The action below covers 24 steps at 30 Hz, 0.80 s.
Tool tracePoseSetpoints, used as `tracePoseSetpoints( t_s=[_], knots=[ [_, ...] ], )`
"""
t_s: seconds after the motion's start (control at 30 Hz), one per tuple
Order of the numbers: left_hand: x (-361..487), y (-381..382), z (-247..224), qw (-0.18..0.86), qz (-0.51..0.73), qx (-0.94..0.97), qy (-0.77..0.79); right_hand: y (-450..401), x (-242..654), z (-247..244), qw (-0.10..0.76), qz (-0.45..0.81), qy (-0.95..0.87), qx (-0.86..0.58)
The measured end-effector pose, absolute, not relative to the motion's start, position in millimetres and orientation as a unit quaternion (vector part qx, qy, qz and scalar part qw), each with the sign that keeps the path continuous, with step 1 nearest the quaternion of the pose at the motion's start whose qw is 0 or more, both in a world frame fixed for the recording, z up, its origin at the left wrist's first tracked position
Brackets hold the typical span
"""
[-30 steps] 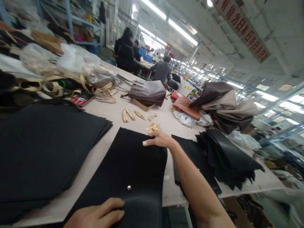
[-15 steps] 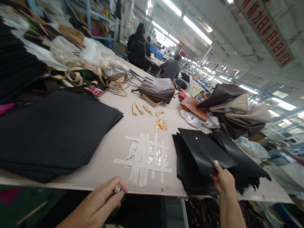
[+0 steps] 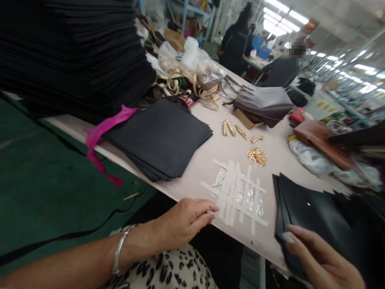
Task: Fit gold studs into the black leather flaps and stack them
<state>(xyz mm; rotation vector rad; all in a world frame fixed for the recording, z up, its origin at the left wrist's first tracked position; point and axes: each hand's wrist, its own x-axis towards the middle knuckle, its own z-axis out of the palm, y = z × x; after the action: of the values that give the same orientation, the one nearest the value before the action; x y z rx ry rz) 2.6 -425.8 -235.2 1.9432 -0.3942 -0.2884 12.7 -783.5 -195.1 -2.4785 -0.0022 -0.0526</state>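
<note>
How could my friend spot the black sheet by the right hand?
Start at the long, pale table and look right, to the person's bare right hand. Just beyond that hand lies a smooth, black, leather-like sheet, on top of others. It has one small, shiny dot, while the flat, dark stack of sheets at the table's left shows none.

We look into a long hall under a grey-white ceiling (image 3: 345, 20), lit by rows of bright tube lights (image 3: 276, 5) that run off into the distance, with a red sign (image 3: 310, 27) near them. To our left spreads a dark green floor (image 3: 45, 192); a pale worktop (image 3: 278, 146) reaches away from us. Farther back we make out blue shelving (image 3: 184, 20) and another table (image 3: 255, 63) with blue bins (image 3: 264, 52), the far right dissolving into blur
</note>
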Motion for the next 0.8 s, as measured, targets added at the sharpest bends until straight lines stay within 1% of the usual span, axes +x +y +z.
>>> tracePoseSetpoints(
  t_s=[0.03,0.1,0.17,0.23,0.37,0.5,0.63,0.8],
  knots=[
    [2.2,-425.7,-235.5,0.514,-0.09,0.834,-0.18,-748.0,14.8,-196.6,0.337,-0.003,-0.076,-0.938],
    [1.0,-425.0,-235.9,0.476,-0.045,0.855,-0.201,-681.3,18.8,-201.9,0.36,-0.009,-0.193,-0.913],
    [-0.4,-422.5,-236.0,0.471,-0.045,0.858,-0.2,-631.5,22.8,-208.2,0.363,-0.025,-0.287,-0.886],
    [-1.6,-417.8,-236.1,0.488,-0.06,0.853,-0.175,-602.5,27.0,-214.1,0.358,-0.047,-0.363,-0.859],
    [-3.9,-404.1,-236.9,0.527,-0.065,0.841,-0.108,-585.7,39.5,-222.4,0.358,-0.07,-0.457,-0.811],
    [-7.0,-389.6,-233.5,0.532,-0.046,0.838,-0.11,-575.2,57.9,-219.2,0.33,-0.034,-0.524,-0.785],
    [-10.8,-371.1,-224.5,0.52,-0.024,0.845,-0.124,-550.8,69.9,-208.3,0.326,0.008,-0.564,-0.759],
    [-19.2,-345.3,-220.8,0.531,0.008,0.843,-0.082,-516.3,72.7,-203.2,0.331,0.032,-0.576,-0.747]
  ],
)
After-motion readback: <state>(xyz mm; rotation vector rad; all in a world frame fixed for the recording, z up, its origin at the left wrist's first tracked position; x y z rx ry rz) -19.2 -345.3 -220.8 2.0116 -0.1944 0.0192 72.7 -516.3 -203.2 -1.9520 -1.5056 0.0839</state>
